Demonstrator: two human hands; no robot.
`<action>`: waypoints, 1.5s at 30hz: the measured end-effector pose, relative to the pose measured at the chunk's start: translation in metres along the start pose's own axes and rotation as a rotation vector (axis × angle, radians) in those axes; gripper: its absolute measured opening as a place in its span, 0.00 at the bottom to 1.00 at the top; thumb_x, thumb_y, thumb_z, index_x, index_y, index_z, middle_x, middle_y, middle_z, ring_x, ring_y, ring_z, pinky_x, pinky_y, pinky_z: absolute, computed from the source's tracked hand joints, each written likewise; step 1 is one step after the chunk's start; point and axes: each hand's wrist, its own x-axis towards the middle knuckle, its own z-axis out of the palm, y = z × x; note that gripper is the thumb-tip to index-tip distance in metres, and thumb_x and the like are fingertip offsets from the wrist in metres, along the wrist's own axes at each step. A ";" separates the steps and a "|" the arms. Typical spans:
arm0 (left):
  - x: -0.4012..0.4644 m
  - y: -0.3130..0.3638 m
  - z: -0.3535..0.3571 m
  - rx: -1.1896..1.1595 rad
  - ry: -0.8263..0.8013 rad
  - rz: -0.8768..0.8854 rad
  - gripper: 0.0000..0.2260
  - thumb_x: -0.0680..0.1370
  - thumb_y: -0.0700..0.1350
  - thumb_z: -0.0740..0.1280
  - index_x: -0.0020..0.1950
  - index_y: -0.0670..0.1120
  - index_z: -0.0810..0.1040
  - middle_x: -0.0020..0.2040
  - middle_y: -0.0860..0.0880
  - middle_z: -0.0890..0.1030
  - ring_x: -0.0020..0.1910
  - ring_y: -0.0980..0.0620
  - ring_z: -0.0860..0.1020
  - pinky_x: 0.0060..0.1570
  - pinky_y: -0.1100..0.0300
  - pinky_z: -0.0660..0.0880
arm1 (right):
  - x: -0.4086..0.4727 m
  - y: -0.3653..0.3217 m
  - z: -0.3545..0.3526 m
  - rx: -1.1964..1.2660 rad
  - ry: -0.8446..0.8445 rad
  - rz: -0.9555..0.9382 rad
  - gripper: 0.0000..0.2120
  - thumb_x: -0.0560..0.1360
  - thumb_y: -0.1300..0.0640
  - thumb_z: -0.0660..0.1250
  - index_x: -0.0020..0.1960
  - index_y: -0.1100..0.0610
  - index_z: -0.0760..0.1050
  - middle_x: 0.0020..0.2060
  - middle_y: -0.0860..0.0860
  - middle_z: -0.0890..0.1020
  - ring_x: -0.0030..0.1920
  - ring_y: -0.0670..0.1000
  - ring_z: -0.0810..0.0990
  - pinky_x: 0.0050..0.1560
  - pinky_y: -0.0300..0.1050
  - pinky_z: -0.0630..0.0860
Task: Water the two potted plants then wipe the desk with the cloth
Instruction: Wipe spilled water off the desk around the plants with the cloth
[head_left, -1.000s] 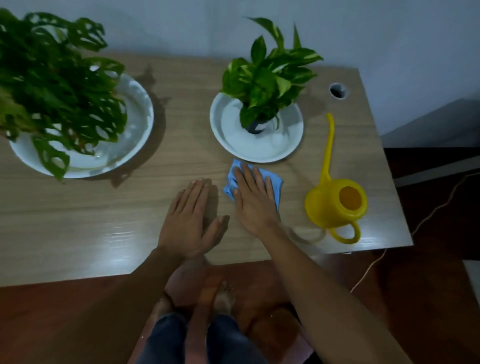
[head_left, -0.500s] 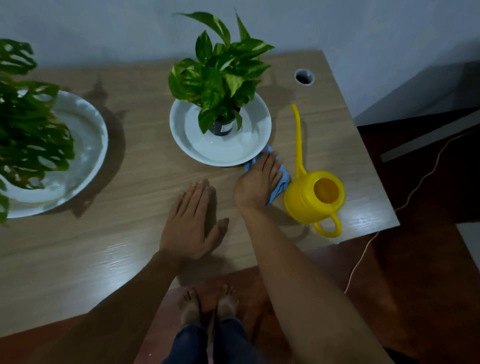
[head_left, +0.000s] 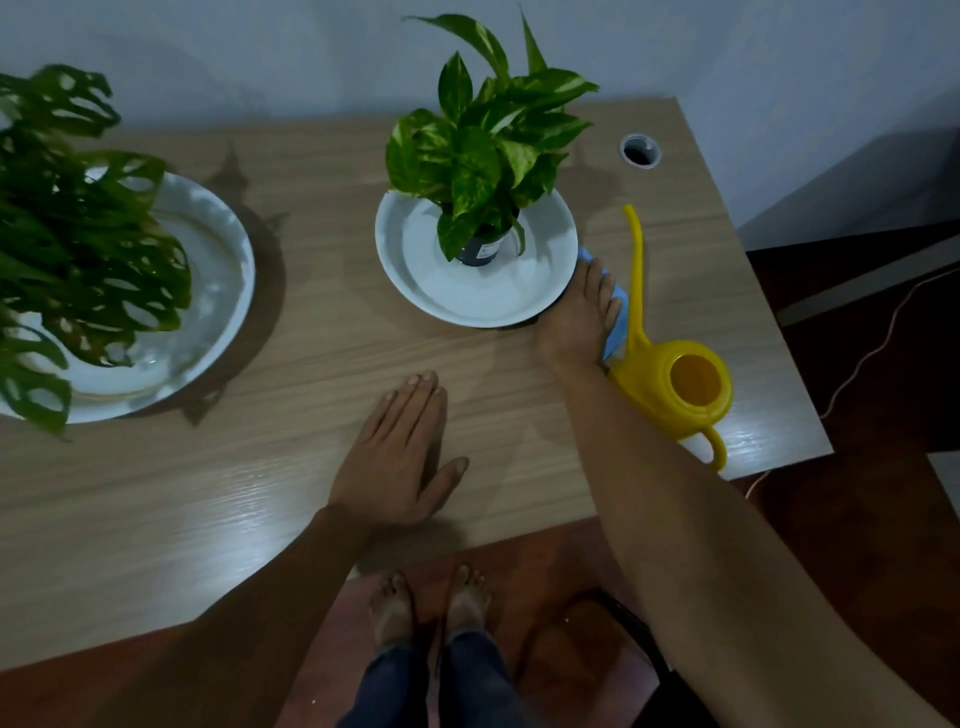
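My right hand presses flat on the blue cloth, which lies on the wooden desk in the narrow gap between a white saucer and the yellow watering can. The cloth is mostly hidden under my fingers. A small pothos plant in a dark pot stands in that saucer. A large monstera plant sits in a bigger white dish at the left. My left hand rests flat and open on the desk near the front edge.
A round cable hole is at the desk's back right corner. A thin cable runs across the dark floor to the right. My bare feet stand below the desk's front edge. A pale wall runs behind the desk.
My right hand has slid the cloth right and away from me, from in front of the saucer into the gap beside the watering can. My left hand has stayed put.
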 end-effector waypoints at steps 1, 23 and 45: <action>0.000 -0.001 0.000 0.007 -0.003 0.007 0.38 0.83 0.64 0.56 0.84 0.39 0.56 0.85 0.41 0.54 0.85 0.46 0.50 0.83 0.45 0.51 | -0.002 0.000 0.000 -0.008 0.003 -0.002 0.28 0.86 0.54 0.53 0.84 0.56 0.51 0.84 0.54 0.53 0.84 0.57 0.46 0.82 0.57 0.40; -0.097 -0.059 -0.033 0.043 0.144 -0.497 0.36 0.83 0.62 0.54 0.84 0.40 0.55 0.85 0.43 0.54 0.85 0.45 0.51 0.82 0.54 0.42 | -0.164 -0.145 0.056 -0.123 -0.264 -0.567 0.31 0.83 0.56 0.55 0.84 0.59 0.50 0.84 0.54 0.52 0.84 0.55 0.46 0.82 0.58 0.43; -0.263 -0.151 -0.081 0.022 0.207 -0.852 0.35 0.82 0.57 0.53 0.84 0.41 0.52 0.86 0.42 0.52 0.85 0.44 0.50 0.83 0.45 0.50 | -0.344 -0.221 0.097 -0.319 -0.396 -1.010 0.31 0.84 0.40 0.43 0.85 0.50 0.47 0.84 0.47 0.49 0.84 0.55 0.44 0.80 0.66 0.41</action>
